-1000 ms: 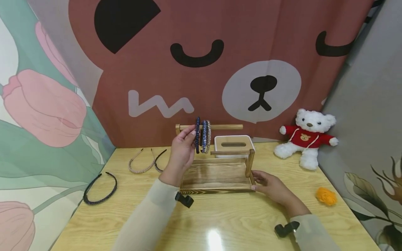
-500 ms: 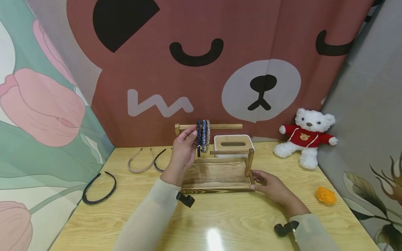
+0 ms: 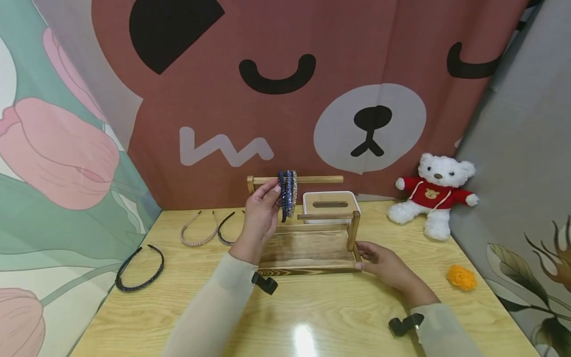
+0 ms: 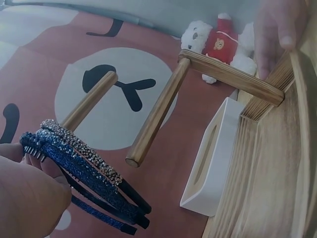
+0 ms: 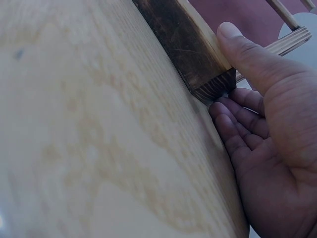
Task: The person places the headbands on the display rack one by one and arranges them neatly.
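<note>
Dark blue headband (image 3: 283, 206) hanging on the upper bar (image 3: 318, 179) of the wooden rack (image 3: 312, 246), beside glittery headbands (image 3: 293, 196), and the left hand (image 3: 260, 213) pinches it between thumb and fingers! Right hand (image 3: 385, 264), fingers curled, grips the rack's near right corner. Tissue box (image 3: 332, 197) behind the rack, teddy (image 3: 432, 193) right of it.

We saw sparkly blue headbands (image 4: 89, 171), a speckled pale-gold headband (image 4: 87, 148), a brown wooden stand (image 3: 312, 248) with dark striped grain, and a yellowish wood-grained table (image 3: 357, 312).
</note>
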`<control>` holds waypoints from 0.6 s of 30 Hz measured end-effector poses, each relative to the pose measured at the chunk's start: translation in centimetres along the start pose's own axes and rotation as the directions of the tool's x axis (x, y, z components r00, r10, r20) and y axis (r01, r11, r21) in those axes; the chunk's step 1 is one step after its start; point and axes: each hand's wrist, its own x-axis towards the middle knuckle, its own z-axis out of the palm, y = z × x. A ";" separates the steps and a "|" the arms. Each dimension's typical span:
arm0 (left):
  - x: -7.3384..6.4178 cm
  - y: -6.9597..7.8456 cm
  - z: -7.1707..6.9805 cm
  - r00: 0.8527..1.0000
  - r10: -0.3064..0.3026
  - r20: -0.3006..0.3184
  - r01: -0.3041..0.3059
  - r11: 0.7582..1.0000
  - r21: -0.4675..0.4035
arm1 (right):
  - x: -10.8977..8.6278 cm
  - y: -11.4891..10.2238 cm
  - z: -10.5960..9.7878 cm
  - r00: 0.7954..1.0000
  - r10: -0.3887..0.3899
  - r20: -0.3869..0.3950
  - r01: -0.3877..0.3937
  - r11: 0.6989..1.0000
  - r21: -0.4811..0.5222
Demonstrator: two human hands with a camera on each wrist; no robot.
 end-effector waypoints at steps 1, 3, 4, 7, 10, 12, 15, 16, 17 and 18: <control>0.0 0.0 0.0 1.000 -0.001 -0.004 0.001 1.000 0.000 | 0.0 0.0 0.0 1.000 -0.003 0.003 0.003 1.000 0.001; 0.0 0.0 0.1 1.000 -0.002 -0.009 0.002 1.000 -0.008 | 0.0 -0.2 0.0 1.000 0.001 0.002 -0.001 1.000 0.008; 0.0 -0.1 0.1 1.000 -0.003 -0.011 0.003 1.000 -0.012 | 0.0 -0.2 0.0 1.000 -0.004 0.004 0.004 1.000 0.010; 0.0 -0.1 0.2 1.000 -0.008 -0.017 0.008 1.000 -0.030 | -0.1 -0.3 0.0 1.000 -0.008 0.002 0.008 1.000 0.017; 0.0 -0.2 0.1 1.000 -0.012 -0.022 0.011 0.999 -0.042 | 0.0 -0.1 0.0 1.000 -0.012 0.000 0.012 1.000 0.010; 0.0 -0.2 0.1 0.999 -0.017 -0.027 0.015 0.999 -0.042 | 0.0 0.1 0.0 1.000 -0.001 -0.006 0.001 1.000 0.008; 0.0 -0.3 0.1 0.999 -0.023 -0.034 0.022 0.999 -0.040 | 0.1 0.2 0.1 1.000 0.013 -0.007 -0.013 1.000 0.000; 0.1 -0.3 0.1 0.999 -0.026 -0.035 0.025 0.999 -0.043 | 0.1 0.3 0.1 1.000 0.021 -0.010 -0.021 1.000 0.002; 0.0 -0.3 0.1 0.999 -0.029 -0.037 0.027 0.999 -0.046 | 0.1 0.3 0.1 1.000 0.027 -0.012 -0.027 1.000 0.003; 0.0 -0.3 0.1 0.999 -0.031 -0.039 0.029 0.998 -0.048 | 0.1 0.3 0.1 1.000 0.020 -0.008 -0.020 1.000 -0.006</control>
